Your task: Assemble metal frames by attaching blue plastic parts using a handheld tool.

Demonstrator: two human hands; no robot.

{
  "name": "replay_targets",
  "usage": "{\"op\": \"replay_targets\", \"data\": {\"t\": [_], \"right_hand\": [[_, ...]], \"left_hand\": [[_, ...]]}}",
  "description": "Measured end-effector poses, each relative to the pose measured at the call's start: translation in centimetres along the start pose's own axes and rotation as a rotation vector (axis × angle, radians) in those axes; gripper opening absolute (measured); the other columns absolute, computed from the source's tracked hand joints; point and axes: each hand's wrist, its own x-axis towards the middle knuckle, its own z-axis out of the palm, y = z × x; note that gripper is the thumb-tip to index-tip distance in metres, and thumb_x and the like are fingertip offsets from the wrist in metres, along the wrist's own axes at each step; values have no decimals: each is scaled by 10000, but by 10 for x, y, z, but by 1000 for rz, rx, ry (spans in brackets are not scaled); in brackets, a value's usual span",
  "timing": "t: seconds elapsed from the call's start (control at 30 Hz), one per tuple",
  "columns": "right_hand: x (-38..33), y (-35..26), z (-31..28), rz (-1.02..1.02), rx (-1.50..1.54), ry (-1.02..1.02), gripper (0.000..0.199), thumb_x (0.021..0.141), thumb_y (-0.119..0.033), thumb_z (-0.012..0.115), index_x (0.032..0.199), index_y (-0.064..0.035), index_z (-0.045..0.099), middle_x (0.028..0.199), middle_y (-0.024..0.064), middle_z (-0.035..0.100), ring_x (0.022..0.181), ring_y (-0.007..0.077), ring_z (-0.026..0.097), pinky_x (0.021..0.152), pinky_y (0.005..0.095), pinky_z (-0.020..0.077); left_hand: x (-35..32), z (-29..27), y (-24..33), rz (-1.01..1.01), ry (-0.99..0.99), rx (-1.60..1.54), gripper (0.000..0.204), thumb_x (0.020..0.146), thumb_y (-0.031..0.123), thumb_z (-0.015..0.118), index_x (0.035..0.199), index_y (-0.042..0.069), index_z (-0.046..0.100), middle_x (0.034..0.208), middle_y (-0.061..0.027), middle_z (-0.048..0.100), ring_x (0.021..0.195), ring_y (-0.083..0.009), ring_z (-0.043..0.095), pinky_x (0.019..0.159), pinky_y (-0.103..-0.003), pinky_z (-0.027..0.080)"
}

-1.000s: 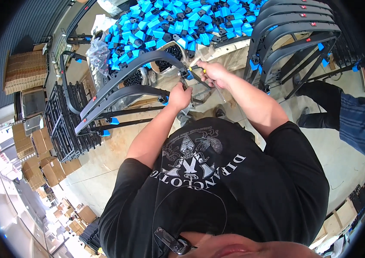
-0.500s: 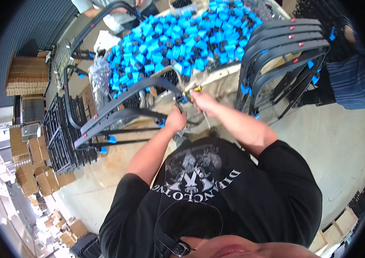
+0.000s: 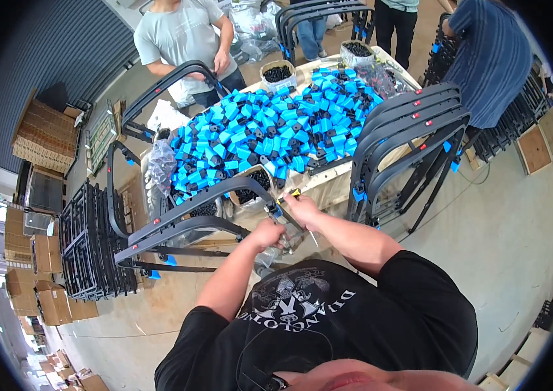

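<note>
R grip (image 3: 302,210) is closed round a yellow-&-black-handled tool (image 3: 295,193); handle shows above the fist, thin shaft sticks out below, pointing toward the wearer. L grip (image 3: 268,235) is curled in just beside it, nr the end of a curved black frame (image 3: 188,204); can't tell if it's closed fully or what exactly it has hold of. That frame end, w/ a small blue piece (image 3: 278,212) on it, is btwn the hands & the near edge of the surface (image 3: 334,174). A 2nd curved frame (image 3: 192,223) sits just below the 1st.

Further out: big heap of blue-&-black parts (image 3: 257,130) on the surface, near tub (image 3: 233,196) of small black bits by the frame, clear plastic bag (image 3: 159,167) at L. Several nested frames (image 3: 420,115) stand at R. Beyond: co-worker in grey top (image 3: 182,39) far L, another in striped blue top (image 3: 488,58) far R. Stacked black frames (image 3: 97,244) on floor at L.
</note>
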Motion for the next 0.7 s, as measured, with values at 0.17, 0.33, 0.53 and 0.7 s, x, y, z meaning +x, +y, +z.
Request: {"op": "replay_targets", "data": {"t": [0.17, 0.33, 0.53, 0.7], "right_hand": [[-15, -11, -2, -57, -83, 0, 613, 952, -550, 611, 973, 57, 688, 861, 190, 712, 757, 283, 684, 684, 417, 513], [-29, -26, -7, -12, -134, -35, 651, 957, -558, 600, 1120, 68, 668, 1024, 243, 714, 921, 325, 696, 805, 422, 528], [-33, -38, -8, -25, -142, -29, 662, 947, -561, 609, 1120, 74, 677, 1008, 266, 709, 923, 348, 698, 801, 435, 530], [-30, -24, -12, -49, -178, 25, 690, 937, -586, 606, 1095, 81, 687, 1012, 279, 709, 932, 351, 703, 805, 433, 533]], "left_hand": [[-26, -24, 13, -51, -398, -1057, 163, 900, 142, 590, 869, -2, 661, 829, -128, 729, 615, -210, 661, 561, -315, 441], [-13, -6, 16, -162, -216, -396, 118, 875, 91, 626, 877, -14, 678, 776, -92, 692, 712, -231, 711, 671, -359, 586], [-16, 1, -4, 18, -242, -525, 184, 935, 176, 608, 998, 4, 621, 835, -86, 705, 755, -217, 725, 622, -327, 531], [-21, -16, 25, -185, -370, -896, 166, 927, 181, 637, 959, 19, 658, 823, -78, 700, 781, -215, 709, 660, -324, 547]]}}
